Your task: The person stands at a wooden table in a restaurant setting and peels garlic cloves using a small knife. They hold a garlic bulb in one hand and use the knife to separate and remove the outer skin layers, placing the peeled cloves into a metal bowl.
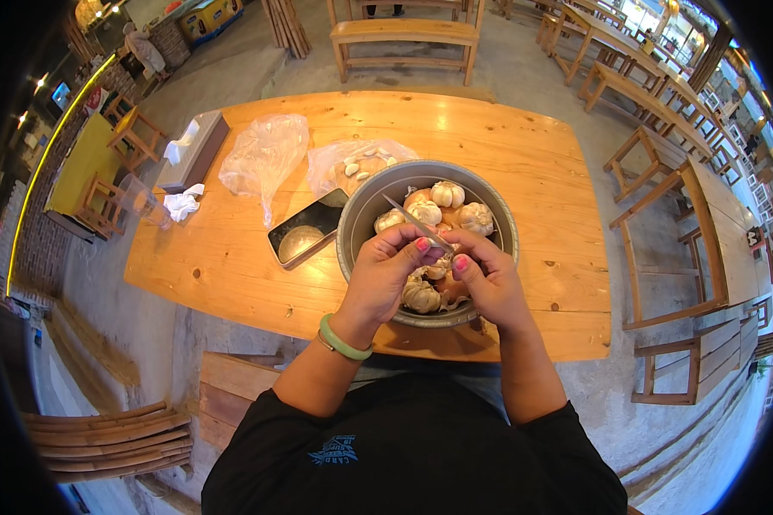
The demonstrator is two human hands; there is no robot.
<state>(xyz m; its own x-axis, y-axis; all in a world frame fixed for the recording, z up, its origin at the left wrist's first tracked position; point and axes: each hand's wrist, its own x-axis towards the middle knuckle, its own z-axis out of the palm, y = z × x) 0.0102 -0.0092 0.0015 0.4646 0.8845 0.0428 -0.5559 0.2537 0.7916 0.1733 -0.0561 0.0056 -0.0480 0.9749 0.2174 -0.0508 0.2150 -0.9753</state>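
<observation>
A round grey metal pan [429, 168] stands near the front edge of the wooden table, holding several garlic bulbs [448, 194] and some onions. Over it, both my hands meet. A small knife [407, 215] points up and to the left from my fingers; my left hand [396, 264] seems to grip its lower end. My right hand [486, 273] pinches something small against it, probably a garlic clove, mostly hidden by the fingers. Peeled garlic cloves [352, 169] lie on a clear plastic bag [322, 168] just behind the pan.
Left of the pan lies a smartphone [306, 230]. Beyond it are a crumpled plastic bag [264, 154], a tissue box [196, 154], a crumpled tissue [183, 203] and a clear plastic cup [145, 201]. Wooden benches [406, 29] and tables stand around. A person [145, 50] is far back left.
</observation>
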